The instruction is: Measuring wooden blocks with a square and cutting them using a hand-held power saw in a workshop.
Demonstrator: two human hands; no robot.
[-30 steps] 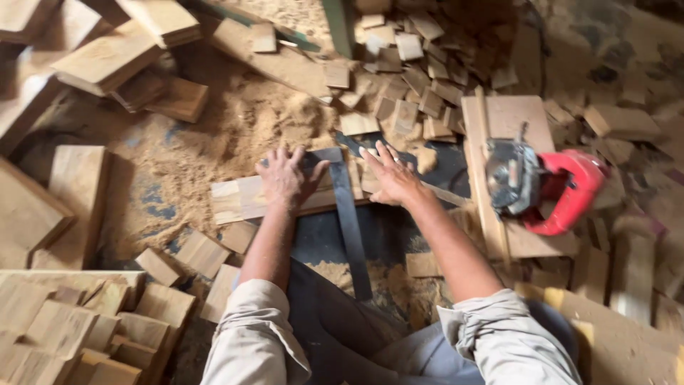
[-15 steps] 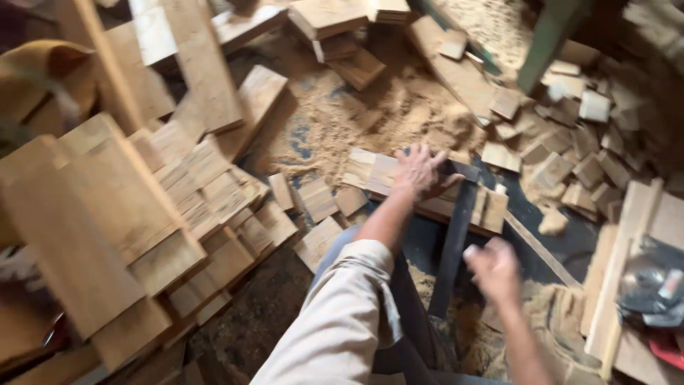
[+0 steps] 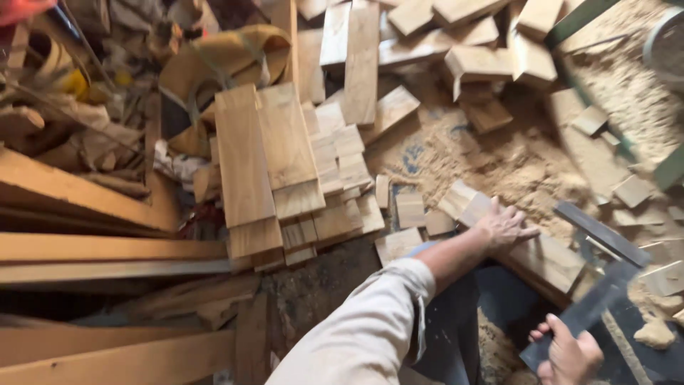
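Under flat left hand (image 3: 504, 227), plank (image 3: 531, 246) slanting down-right; right hand (image 3: 570, 353) gripping metal square (image 3: 591, 303).

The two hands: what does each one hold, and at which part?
The right hand grips the dark metal square at its near end. The left hand lies flat on a wooden board, grasping nothing.

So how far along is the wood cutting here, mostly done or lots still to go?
A fair amount looks cut: short blocks are stacked in a pile and sawdust covers the floor. In hand now: the left hand presses flat on a wooden board, while the right hand grips a dark metal square. Long planks at the side look uncut.
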